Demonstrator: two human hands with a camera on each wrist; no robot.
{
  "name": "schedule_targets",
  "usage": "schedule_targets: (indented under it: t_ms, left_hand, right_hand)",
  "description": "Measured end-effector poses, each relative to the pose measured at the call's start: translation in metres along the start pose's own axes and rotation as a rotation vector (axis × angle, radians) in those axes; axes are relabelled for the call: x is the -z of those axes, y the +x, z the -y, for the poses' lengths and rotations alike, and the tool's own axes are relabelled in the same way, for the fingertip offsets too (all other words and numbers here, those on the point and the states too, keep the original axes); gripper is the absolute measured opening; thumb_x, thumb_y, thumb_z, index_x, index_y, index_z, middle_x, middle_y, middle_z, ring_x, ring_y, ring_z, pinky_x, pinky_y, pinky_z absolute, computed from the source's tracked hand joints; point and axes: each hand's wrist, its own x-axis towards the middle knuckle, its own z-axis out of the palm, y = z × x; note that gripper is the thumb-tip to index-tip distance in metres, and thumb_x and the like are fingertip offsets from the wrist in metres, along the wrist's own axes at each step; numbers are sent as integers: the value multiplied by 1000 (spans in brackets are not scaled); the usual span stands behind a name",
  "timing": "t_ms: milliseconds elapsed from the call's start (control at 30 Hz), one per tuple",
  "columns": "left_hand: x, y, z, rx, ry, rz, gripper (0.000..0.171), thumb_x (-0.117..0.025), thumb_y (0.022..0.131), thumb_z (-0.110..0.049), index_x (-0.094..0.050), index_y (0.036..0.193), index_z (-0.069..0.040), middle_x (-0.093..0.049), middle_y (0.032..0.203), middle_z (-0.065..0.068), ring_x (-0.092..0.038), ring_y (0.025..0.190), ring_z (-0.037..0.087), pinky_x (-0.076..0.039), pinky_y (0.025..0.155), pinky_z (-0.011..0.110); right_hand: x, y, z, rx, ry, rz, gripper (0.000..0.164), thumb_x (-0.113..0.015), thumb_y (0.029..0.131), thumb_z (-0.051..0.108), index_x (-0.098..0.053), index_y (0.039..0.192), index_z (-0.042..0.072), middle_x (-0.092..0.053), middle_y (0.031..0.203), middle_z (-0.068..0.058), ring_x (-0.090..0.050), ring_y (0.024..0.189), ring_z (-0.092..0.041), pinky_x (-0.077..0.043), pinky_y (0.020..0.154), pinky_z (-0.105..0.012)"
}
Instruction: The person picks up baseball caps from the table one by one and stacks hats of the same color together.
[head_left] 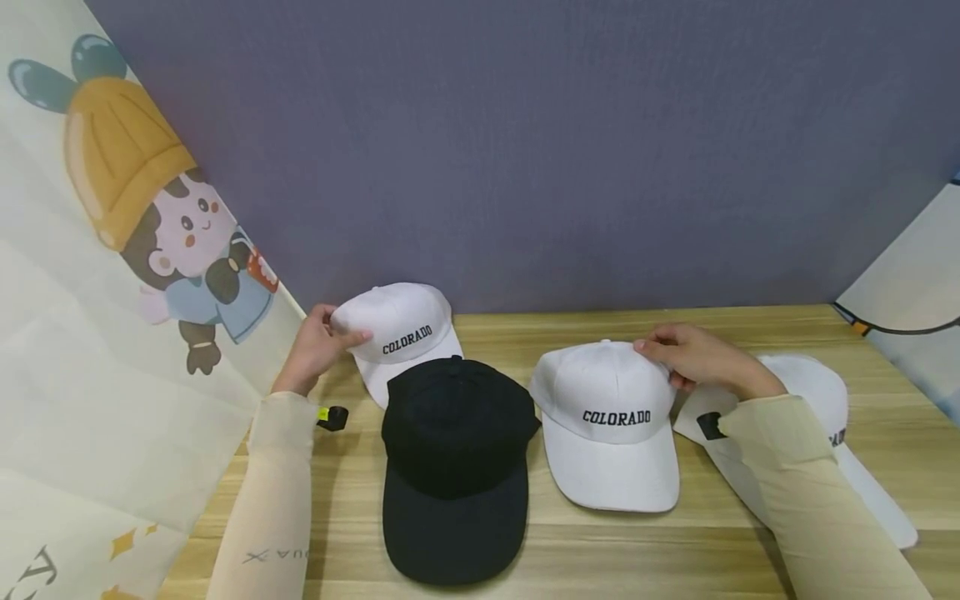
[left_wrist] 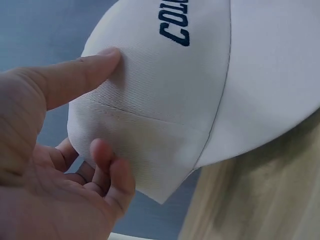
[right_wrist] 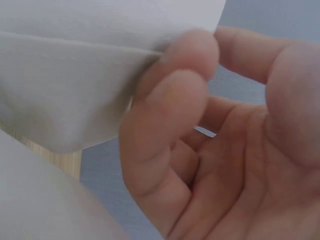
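My left hand [head_left: 317, 346] grips the side of a small white cap [head_left: 408, 312] lettered COLORADO at the back left. In the left wrist view, the thumb presses the front of its crown while the other fingers curl at the lower edge. Nearer the middle, my right hand [head_left: 697, 360] pinches the crown of a second white COLORADO cap [head_left: 611, 467], whose brim points toward me. Curled fingertips [right_wrist: 177, 92] meet that cap's cloth in the right wrist view. Between the two sits a black cap [head_left: 457, 433], its brim also facing me, overlapping the left white cap's brim.
A third white cap [head_left: 813, 387] lies at the right, partly covered by my right sleeve. Behind the wooden table [head_left: 750, 321] rises a grey-blue panel [head_left: 525, 167]. A pale curtain with a cartoon figure [head_left: 198, 225] hangs on the left. A black cable [head_left: 911, 330] runs at far right.
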Motion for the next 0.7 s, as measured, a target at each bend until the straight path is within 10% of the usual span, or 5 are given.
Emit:
schedule_targets:
  t_ms: [700]
  left_hand:
    - [-8,-23,-67,-357,197,-220,57,-74,72,-37,-38,106,-9,-41,103,6,-48,89,22,-39,75,34]
  right_hand:
    - [7,8,-6,20,8,17,56,-49,87,56,-52,114,7,-49,68,-11,-48,57,-22,-42,51,-37]
